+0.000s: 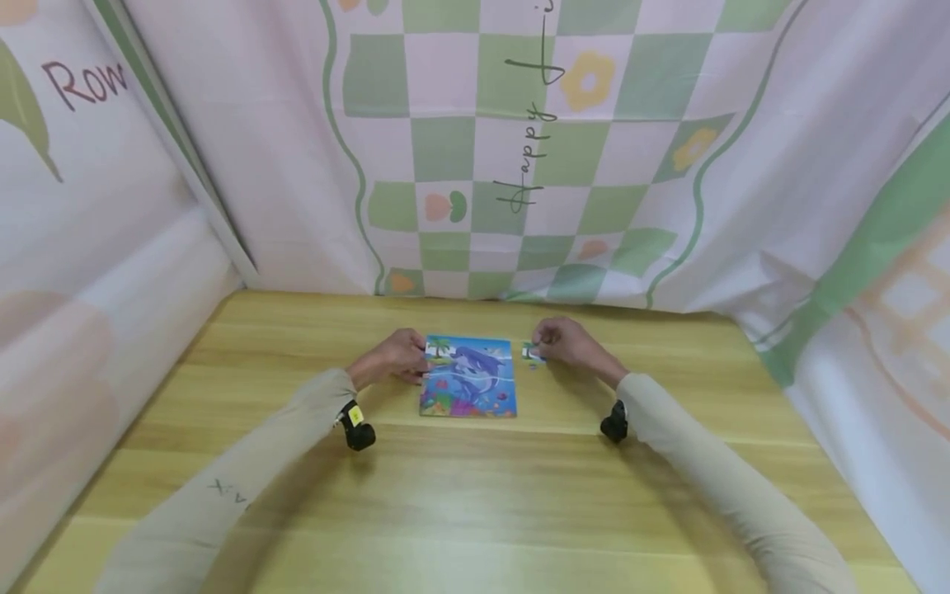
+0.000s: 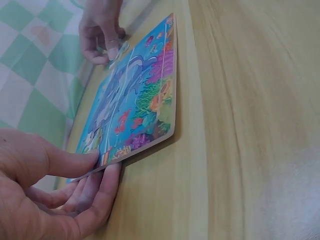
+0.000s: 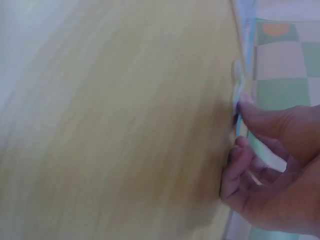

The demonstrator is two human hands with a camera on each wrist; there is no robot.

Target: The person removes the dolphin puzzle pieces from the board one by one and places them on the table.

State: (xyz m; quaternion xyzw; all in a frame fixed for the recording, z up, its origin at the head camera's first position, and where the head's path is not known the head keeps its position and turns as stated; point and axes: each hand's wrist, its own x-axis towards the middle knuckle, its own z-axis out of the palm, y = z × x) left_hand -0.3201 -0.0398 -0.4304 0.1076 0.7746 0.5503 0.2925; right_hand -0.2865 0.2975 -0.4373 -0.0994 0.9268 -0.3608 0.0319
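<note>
A jigsaw puzzle with a blue sea scene and dolphins lies on the wooden table. My left hand grips its left edge; in the left wrist view the thumb rests on top and the fingers lie against the edge and underside. Just past the right edge, my right hand pinches a small puzzle piece with a palm-tree print. That piece is seen nearly edge-on and blurred in the right wrist view, apart from the puzzle. Part of it hides behind the fingers.
The wooden table stretches in front of both forearms. A checkered curtain hangs close behind the puzzle, and printed cloth walls stand on both sides. Each wrist carries a black camera.
</note>
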